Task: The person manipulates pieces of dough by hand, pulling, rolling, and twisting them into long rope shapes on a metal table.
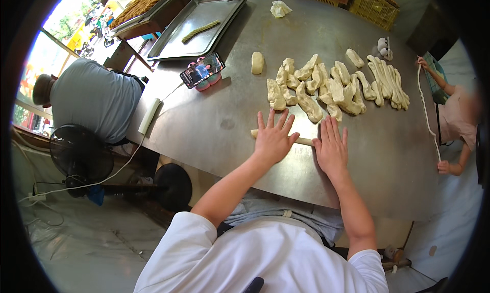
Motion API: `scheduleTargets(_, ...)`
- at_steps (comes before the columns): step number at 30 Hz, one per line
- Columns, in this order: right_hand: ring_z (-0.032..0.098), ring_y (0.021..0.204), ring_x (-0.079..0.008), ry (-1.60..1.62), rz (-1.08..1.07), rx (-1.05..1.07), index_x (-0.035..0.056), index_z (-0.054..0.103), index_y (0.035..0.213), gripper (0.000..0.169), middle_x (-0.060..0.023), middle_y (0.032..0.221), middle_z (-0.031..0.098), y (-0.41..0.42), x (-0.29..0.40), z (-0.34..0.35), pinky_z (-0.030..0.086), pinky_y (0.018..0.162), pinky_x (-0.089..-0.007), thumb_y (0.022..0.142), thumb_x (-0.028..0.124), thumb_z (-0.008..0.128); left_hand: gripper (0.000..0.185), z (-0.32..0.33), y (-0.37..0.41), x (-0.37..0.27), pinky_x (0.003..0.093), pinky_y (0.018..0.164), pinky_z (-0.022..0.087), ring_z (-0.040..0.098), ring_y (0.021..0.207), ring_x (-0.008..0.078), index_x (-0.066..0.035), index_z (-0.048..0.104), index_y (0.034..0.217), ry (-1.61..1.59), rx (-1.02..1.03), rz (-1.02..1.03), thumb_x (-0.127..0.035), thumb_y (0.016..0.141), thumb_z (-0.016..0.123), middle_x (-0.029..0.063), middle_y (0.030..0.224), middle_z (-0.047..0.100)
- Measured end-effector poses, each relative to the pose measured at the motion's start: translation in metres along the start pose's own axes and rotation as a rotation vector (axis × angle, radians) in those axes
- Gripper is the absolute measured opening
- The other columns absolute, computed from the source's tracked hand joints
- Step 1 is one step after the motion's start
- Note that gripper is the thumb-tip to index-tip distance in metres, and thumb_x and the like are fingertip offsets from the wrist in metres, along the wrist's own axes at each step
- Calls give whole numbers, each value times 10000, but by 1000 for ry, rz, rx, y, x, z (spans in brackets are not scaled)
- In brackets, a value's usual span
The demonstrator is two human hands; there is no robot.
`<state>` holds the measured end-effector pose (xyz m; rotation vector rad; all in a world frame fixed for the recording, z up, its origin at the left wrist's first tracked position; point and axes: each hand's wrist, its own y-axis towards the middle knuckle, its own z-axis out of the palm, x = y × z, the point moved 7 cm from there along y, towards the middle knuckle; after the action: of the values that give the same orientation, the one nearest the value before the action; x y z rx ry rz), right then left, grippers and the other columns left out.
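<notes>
A thin dough rope (305, 141) lies crosswise on the metal table (214, 140) in front of me. My left hand (273, 138) is flat on it, palm down with fingers spread, and the rope's left end pokes out past that hand. My right hand (331, 145) is also palm down, over the right part of the rope, and hides its right end. Neither hand grasps anything. Just beyond my fingertips lies a heap of short dough pieces (308, 104). Several longer dough strips (384, 80) are bunched at its right.
A baking tray (229, 9) holds one twisted dough stick (201, 30). A phone (203, 70) leans on a pink stand, its cable running to a white power strip (149, 116). Someone at right holds a long dough strand (425, 105). Another person (95, 97) and a fan (80, 155) are at left.
</notes>
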<state>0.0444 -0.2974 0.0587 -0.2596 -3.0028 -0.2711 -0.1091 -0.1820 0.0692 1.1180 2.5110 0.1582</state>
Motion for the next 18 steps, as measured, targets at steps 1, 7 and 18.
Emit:
scheduleTargets(1,400,1617,-379,8,-17,-54,-29,506,1598,637,-243,1696,478,-3,-4,-6,261,1321,-624,1082,330,609,628,-4,-1,6,796,1279,150,327,1632,464,-173,541,1637,-144,-21,47,-532,1122,511,101,1747,453)
scheduleTargets(7,382,1614,-429,-84,26,69,-59,462,1618,705,-270,1705,451,-19,-40,-1,264,1322,-631,1049,316,643,647,2,-22,44,768,1295,144,322,1632,468,-178,517,1655,145,23,-54,-539,1117,515,173,1749,429)
scheduleTargets(18,319,1641,-470,-53,152,-101,-76,394,1661,799,-309,1718,411,-17,-95,-12,233,1343,-602,1024,321,668,716,-45,2,91,549,1361,215,308,1659,412,-34,465,1663,162,-2,-114,-454,1095,584,253,1749,393)
